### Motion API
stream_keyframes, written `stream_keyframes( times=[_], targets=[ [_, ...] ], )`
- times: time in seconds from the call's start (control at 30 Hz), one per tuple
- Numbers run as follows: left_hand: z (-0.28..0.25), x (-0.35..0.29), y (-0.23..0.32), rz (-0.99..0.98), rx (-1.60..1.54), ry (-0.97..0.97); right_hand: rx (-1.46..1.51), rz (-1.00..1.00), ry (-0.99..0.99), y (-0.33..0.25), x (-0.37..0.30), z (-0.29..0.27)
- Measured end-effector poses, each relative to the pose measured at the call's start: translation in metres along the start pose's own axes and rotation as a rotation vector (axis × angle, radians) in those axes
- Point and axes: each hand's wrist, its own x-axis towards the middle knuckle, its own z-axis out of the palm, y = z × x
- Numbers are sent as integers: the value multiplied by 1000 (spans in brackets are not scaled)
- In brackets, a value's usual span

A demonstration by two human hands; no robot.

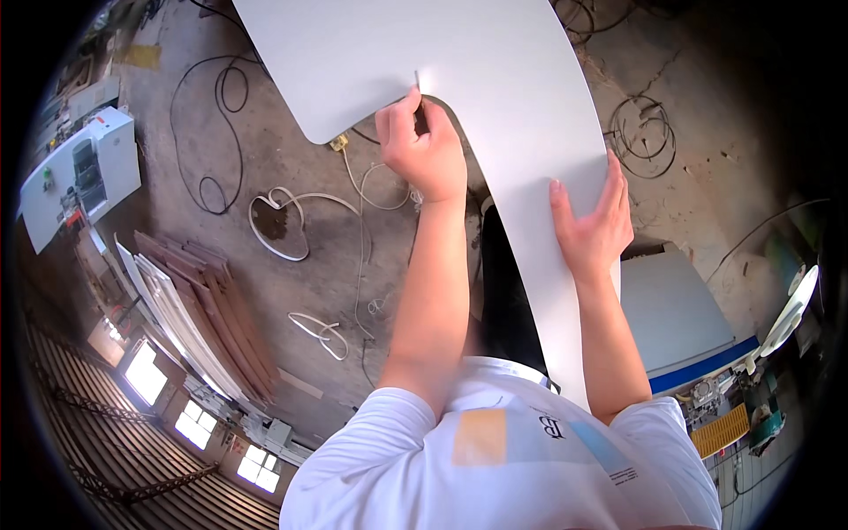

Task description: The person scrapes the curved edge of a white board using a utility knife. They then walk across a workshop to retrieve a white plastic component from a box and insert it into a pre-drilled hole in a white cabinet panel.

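Note:
A large, smooth, light-grey L-shaped board (495, 53) lies in front of me, its narrow arm reaching back toward my body. My left hand (422, 146) is closed in a pinch at the rounded inner corner of the board. Out of its fingertips sticks a thin flat grey piece (417, 79), upright against the board's edge; the rest is hidden by the fingers. On the narrow arm, near the outer edge, my right hand (594, 221) lies open, thumb and fingers spread over the surface.
Black cable (231, 97) and white edge strip (296, 243) lie in loops on the concrete floor at left. Brown and white boards (208, 309) are stacked farther left, beside a pale machine (102, 168). A grey panel (676, 305) stands at right, near coiled black wire (643, 141).

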Motion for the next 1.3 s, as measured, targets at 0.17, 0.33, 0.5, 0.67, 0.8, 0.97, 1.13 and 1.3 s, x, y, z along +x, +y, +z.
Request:
stream_keyframes(
  times=[0.17,0.33,0.5,0.67,0.8,0.97,1.13,1.3],
  targets=[
    [-25,3,2,136,-224,-357,-21,11,-4,1,-1,0],
    [-15,-2,-13,-202,-297,-56,-46,15,-12,4,-1,0],
    [10,-9,-11,1,-120,94,-25,20,-25,3,-1,0],
    [3,-10,-3,137,-197,-33,-32,8,-31,2,-1,-1],
    [-23,-5,-13,118,-462,-418,-64,18,-24,6,-1,-3],
    [-7,-2,-14,-27,-259,-30,-29,27,-37,6,-1,-4],
    [-2,-6,-1,40,-172,-40,-17,13,-26,3,0,-3],
    [-17,2,-15,91,-293,-233,-41,49,-47,5,0,-6]
  ],
)
